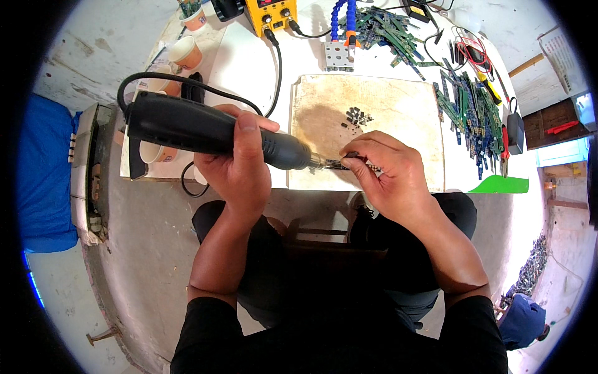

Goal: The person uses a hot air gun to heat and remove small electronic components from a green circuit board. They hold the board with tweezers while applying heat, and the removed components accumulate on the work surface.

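Near the front edge of the surface (249, 56), the left hand (240, 165) was closed around a black hot-air gun (205, 131), nozzle pointing right. The right hand (386, 168) pinched a small dark part (350, 157) over the stained board (386, 118), just beside the nozzle.

hot-air handle (205, 128): matt black plastic | nozzle (319, 162): metal | work board (398, 124): scuffed, stained

loose chips (357, 117) on mat (398, 124), circuit boards (467, 112) right
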Demonstrator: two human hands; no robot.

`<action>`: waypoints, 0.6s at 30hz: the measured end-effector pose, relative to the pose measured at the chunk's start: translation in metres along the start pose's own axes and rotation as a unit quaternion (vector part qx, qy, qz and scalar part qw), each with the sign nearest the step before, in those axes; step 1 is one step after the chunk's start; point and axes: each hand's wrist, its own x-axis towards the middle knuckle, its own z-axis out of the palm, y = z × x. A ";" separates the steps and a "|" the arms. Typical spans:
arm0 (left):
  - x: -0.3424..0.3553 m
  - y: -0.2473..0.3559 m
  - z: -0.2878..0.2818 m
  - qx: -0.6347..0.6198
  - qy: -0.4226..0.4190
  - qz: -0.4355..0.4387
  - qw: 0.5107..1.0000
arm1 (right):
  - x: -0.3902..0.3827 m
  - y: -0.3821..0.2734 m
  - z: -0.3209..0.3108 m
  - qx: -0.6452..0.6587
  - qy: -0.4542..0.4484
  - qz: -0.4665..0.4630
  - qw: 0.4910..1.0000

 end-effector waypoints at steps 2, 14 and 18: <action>0.000 0.000 0.000 -0.001 0.002 -0.002 1.000 | 0.000 0.000 0.000 -0.001 -0.001 0.001 1.000; 0.000 -0.001 0.002 -0.006 0.013 -0.006 1.000 | -0.001 0.000 0.000 0.005 0.004 0.002 1.000; -0.001 -0.001 0.001 -0.005 0.007 -0.006 1.000 | 0.000 0.000 -0.001 0.002 -0.001 0.002 1.000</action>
